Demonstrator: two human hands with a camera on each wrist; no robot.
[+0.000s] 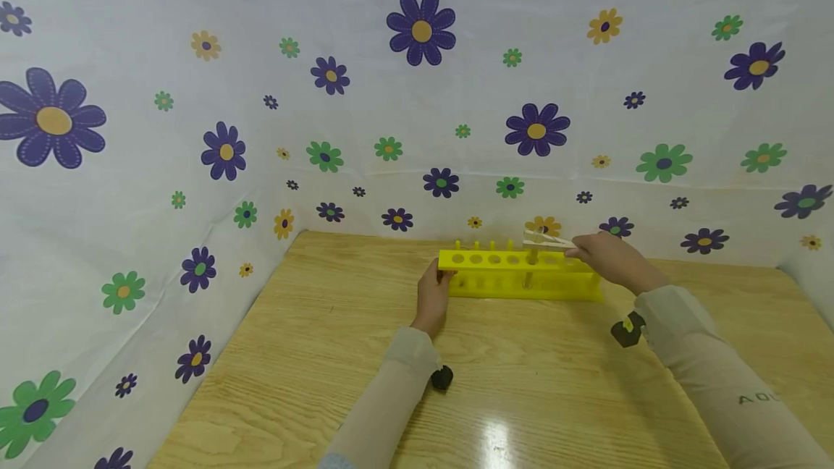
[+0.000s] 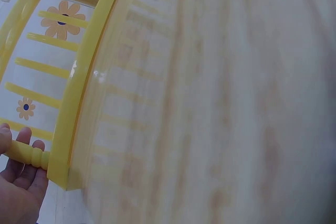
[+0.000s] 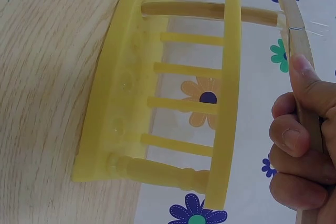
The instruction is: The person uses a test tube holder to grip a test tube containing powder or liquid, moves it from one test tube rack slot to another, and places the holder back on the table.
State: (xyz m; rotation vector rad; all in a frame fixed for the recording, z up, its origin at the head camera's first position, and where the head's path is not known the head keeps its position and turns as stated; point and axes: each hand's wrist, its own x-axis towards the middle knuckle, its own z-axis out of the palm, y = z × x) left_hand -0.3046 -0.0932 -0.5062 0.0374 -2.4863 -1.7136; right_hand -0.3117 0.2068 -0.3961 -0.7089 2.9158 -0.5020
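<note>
A yellow test tube rack (image 1: 521,294) stands upright at the back of the wooden table. My left hand (image 1: 433,297) grips its left end; in the left wrist view, thumb and fingers (image 2: 25,169) wrap round the end post. A single test tube (image 3: 194,10) with brownish liquid stands in a hole right of the rack's middle. The right hand (image 1: 619,260) holds a wooden test tube holder (image 3: 299,40) by its handle, fingers curled round it. The holder's jaws are around the clear upper part of the tube, above the rack's top bar.
Behind the table (image 1: 313,353) hangs a white cloth (image 1: 365,114) printed with purple, green and orange flowers, which also covers the left side. Short yellow pegs (image 1: 476,244) stick up along the rack's rear. Dark wrist cameras (image 1: 441,378) hang below both sleeves.
</note>
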